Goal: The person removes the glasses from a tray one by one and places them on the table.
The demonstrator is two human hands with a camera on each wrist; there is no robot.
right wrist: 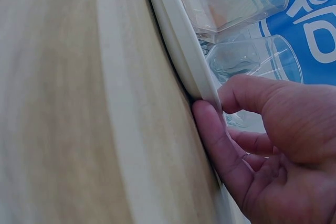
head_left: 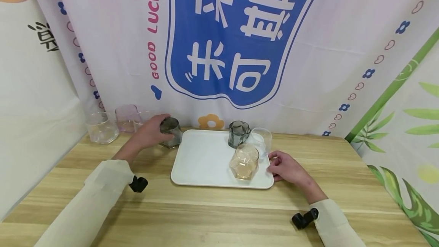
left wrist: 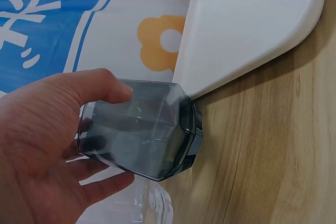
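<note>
Nearest the camera, the left sleeve (head_left: 85, 201) rose from the lower left of the head view, pale, with a black device (head_left: 138, 184) at its cuff. Above it, at the left end of the table (head_left: 192, 216), stood a clear glass (head_left: 101, 129), then a pink glass (head_left: 125, 120), then another clear glass (head_left: 141, 116) partly hidden by the left hand (head_left: 149, 134). That hand, left of centre, grasped a smoky glass (head_left: 176, 133) between its thumb and fingers; whether the base touched the table could not be told. The smoky glass was just left of the white tray (head_left: 202, 159), near the tray's upper left corner.

Above the tray, a blue panel (head_left: 226, 41) filled the upper middle of the backdrop. On the tray's right half were an amber glass (head_left: 244, 165) toward the front, a grey glass (head_left: 239, 134) toward the back, and a third clear glass (head_left: 264, 140) at the right. Right of centre, the right hand (head_left: 286, 169) pinched the tray's right rim near its lower right corner. The right sleeve (head_left: 337, 224) lay at the lower right, and printed leaves (head_left: 418, 197) ran down the right edge.
</note>
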